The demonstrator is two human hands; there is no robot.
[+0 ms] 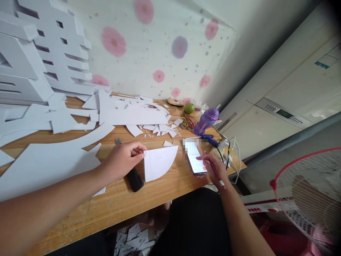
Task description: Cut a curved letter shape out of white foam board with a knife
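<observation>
My left hand (pixel 123 160) pinches the left edge of a white fan-shaped piece of board (pixel 158 163) lying flat on the wooden table (pixel 119 199). A black-handled utility knife (pixel 132 175) lies under and beside that hand. My right hand (pixel 214 168) holds a red pencil (pixel 216 173) between its fingers and rests its fingertips on a smartphone (pixel 195 160) with a lit screen near the table's right end.
White board offcuts (pixel 133 117) and large cut shapes (pixel 39 64) cover the table's left and back. A purple bottle (pixel 206 121), green fruit (pixel 189 108), blue tool and white cables (pixel 233 149) crowd the right corner. A red-rimmed fan (pixel 309 199) stands at right. Scraps litter the floor.
</observation>
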